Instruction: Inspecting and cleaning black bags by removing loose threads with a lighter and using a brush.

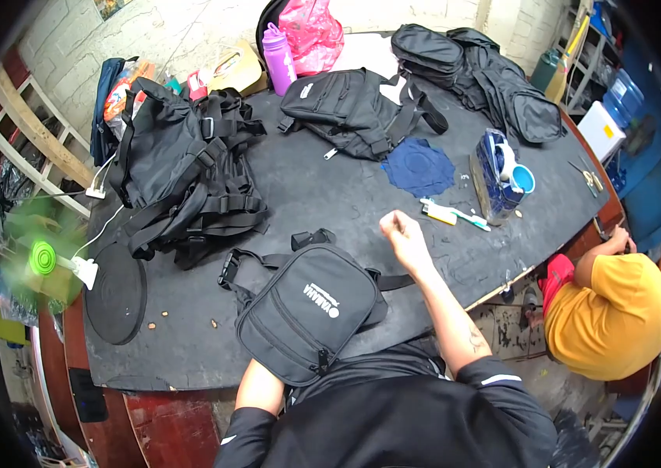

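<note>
Black zippered sling bag (307, 312) with white print, lying flat at the near edge of the dark table (330, 195), buckled strap trailing leftward

The right forearm stretches up and away from the body toward the far side, bare from the elbow, a short dark sleeve above it. The right hand (402, 232) is curled into a loose fist, fingers folded in, raised. The left arm stays near, bent in close; its hand is hidden, so its grip cannot be told.
</note>
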A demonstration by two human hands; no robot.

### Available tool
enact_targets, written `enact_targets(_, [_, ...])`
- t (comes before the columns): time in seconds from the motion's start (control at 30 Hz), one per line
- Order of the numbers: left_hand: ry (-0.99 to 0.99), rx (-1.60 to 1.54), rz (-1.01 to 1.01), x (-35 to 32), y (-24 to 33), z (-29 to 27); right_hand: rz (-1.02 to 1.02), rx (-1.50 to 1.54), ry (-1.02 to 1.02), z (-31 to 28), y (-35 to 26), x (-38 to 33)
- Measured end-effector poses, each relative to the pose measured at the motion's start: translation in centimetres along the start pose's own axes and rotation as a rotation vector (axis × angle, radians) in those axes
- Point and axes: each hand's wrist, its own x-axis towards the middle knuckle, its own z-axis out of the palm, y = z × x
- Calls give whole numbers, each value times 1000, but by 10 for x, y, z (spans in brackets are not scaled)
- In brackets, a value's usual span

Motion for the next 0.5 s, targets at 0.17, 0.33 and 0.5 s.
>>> enact_targets(0.17, [-36, -12, -34, -2, -1, 7, 78, 322, -323, 2, -29, -37])
enact_targets(0.33, [-56, -46, -37, 3, -3, 7, -116, 160, -325, 1, -14, -42])
enact_targets(0.5, [-84, -134, -2, -15, -8, 65, -270, -168, -201, 4, -28, -32])
